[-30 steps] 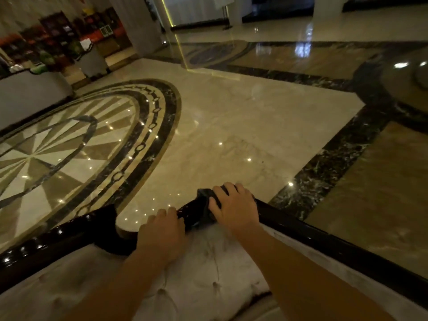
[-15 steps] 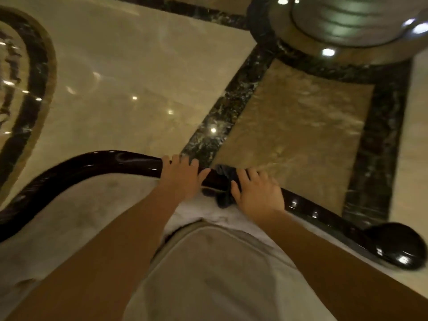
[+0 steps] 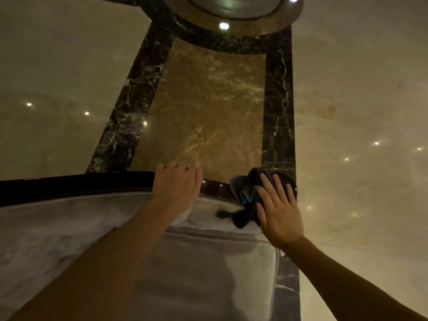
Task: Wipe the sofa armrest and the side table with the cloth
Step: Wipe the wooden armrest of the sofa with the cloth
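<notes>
A dark glossy wooden armrest rail (image 3: 76, 185) runs along the top of a pale upholstered sofa (image 3: 58, 228). A dark cloth (image 3: 243, 193) is bunched over the rail's rounded right end, one corner hanging down onto the fabric. My right hand (image 3: 279, 212) lies flat on the cloth with its fingers spread, pressing it against the rail end. My left hand (image 3: 177, 185) rests on the rail a little to the left of the cloth, fingers curled over the far edge. No side table is in view.
Polished marble floor (image 3: 208, 107) lies beyond the rail, beige with dark veined bands (image 3: 136, 100). A round column base (image 3: 234, 10) stands at the top. The sofa seat cushion (image 3: 208, 274) is below my arms.
My view has swung right along the rail. My right hand has slid the cloth to the rail's rounded end and flattened on it. My left hand has followed along the rail.
</notes>
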Tool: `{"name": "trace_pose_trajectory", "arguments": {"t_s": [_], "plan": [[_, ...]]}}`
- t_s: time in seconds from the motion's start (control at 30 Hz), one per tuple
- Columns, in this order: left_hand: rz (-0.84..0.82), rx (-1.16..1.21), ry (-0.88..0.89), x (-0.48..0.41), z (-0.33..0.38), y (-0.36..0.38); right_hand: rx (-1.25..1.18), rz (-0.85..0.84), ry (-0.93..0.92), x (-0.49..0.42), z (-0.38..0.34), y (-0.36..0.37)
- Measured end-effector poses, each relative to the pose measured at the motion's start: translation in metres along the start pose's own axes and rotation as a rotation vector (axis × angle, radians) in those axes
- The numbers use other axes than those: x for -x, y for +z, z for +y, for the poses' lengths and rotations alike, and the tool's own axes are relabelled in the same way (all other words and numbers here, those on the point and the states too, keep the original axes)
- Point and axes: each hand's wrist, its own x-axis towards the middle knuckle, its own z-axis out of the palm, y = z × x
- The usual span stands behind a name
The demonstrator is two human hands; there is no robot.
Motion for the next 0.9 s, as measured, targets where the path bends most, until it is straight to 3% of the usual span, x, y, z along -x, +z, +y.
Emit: {"name": "trace_pose_trajectory", "arguments": {"t_s": [0.17, 0.23, 0.37, 0.5, 0.63, 0.77, 0.83, 0.9], "plan": [[0.028, -0.034, 0.037, -0.007, 0.033, -0.002, -0.202, 0.125, 0.344, -0.002, 0.026, -0.003], [0.024, -0.049, 0.088, -0.016, 0.055, -0.004, -0.229, 0.094, 0.373, -0.018, 0.027, -0.007], [-0.024, -0.057, 0.09, -0.031, 0.093, -0.001, -0.124, 0.001, 0.028, -0.047, 0.0, -0.002], [0.036, -0.044, 0.014, -0.029, 0.094, 0.002, -0.146, 0.104, -0.166, -0.035, 0.034, 0.003], [0.071, -0.018, -0.038, -0.033, 0.097, 0.008, -0.457, 0.226, 0.084, -0.044, 0.046, 0.003], [0.092, -0.023, -0.054, -0.032, 0.098, 0.009, -0.589, 0.083, 0.247, -0.063, 0.055, 0.0], [0.092, -0.02, -0.053, -0.032, 0.098, 0.009, -0.563, 0.01, 0.297, -0.078, 0.064, -0.008], [0.078, -0.038, -0.067, -0.036, 0.097, 0.011, -0.349, 0.03, 0.283, -0.094, 0.067, -0.013]]}}
